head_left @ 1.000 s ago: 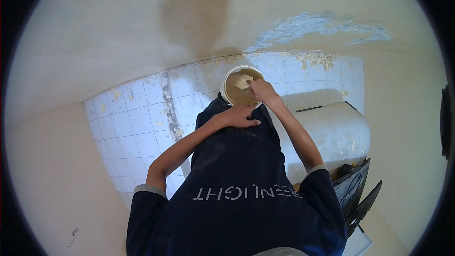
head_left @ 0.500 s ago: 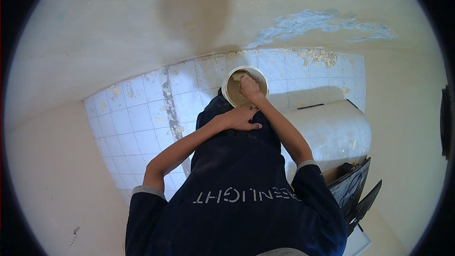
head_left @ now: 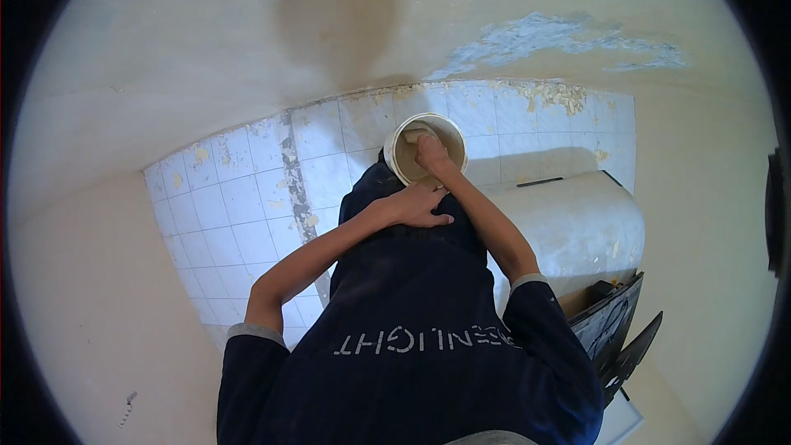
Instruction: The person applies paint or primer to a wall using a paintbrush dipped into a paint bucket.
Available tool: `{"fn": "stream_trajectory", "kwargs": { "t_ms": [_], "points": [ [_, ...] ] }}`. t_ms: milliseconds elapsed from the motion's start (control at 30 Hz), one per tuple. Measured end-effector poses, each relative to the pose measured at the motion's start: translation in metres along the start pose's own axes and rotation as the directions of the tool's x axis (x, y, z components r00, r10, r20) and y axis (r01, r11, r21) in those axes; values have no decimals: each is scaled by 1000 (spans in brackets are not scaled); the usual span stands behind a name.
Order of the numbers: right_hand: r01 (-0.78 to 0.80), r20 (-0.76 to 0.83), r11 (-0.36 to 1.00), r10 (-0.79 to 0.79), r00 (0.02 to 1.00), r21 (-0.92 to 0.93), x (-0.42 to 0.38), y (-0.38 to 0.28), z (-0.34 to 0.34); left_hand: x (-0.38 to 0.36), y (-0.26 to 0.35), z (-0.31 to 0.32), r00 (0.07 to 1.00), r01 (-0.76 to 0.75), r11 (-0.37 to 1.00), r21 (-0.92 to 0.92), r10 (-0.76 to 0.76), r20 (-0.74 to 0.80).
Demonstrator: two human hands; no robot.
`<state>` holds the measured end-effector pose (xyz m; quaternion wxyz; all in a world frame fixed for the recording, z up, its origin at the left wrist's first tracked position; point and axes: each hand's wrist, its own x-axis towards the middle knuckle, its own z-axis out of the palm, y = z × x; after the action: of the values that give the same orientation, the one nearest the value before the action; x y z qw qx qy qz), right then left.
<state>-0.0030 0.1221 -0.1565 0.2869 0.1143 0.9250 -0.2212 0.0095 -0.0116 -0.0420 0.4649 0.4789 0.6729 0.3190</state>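
Observation:
A white bucket (head_left: pixel 459 136) stands beyond my knees, with beige material inside. My right hand (head_left: pixel 432 156) reaches into it, fingers closed round a pale tool (head_left: pixel 414 133) whose shape is mostly hidden by the hand and the rim. At the near side of the bucket, my left hand (head_left: pixel 418 204) holds its edge, thumb stretched apart over the dark clothing on my lap; its fingertips are partly hidden.
White tiles (head_left: pixel 321 181) with flaked patches cover the surface around the bucket. To the right is a rounded pale object (head_left: pixel 577 222), with dark panels (head_left: pixel 610 325) below it. A beige wall (head_left: pixel 206 49) with a blue-white patch rises beyond.
My right hand has shifted very slightly within the bucket together with the pale tool. My left hand stays at the near edge.

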Motion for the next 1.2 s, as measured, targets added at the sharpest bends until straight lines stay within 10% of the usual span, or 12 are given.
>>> {"fn": "stream_trajectory", "kwargs": {
  "t_ms": [500, 567, 900, 967, 1200],
  "points": [
    [29, -92, 998, -34, 995, -52, -2, 8, 16, -4, 7, -4, 997, 19, 1000, 24, -21, 78],
    [25, -91, 998, -30, 995, -61, -1, 12, 20, 0, -9, 12, 976, -137, 979, 151, 160, -148],
    [6, -131, 1000, -5, 991, 6, -6, 12, 17, 0, -6, 11, 948, -200, 961, 190, 239, -210],
    [4, -107, 1000, -4, 994, -1, -6, 11, 15, -5, 13, -10, 996, 16, 999, 42, -20, 86],
    [15, -196, 1000, -15, 981, 0, -6, 17, 21, -5, 10, -5, 999, -35, 998, 45, 34, 18]
  ]
}}
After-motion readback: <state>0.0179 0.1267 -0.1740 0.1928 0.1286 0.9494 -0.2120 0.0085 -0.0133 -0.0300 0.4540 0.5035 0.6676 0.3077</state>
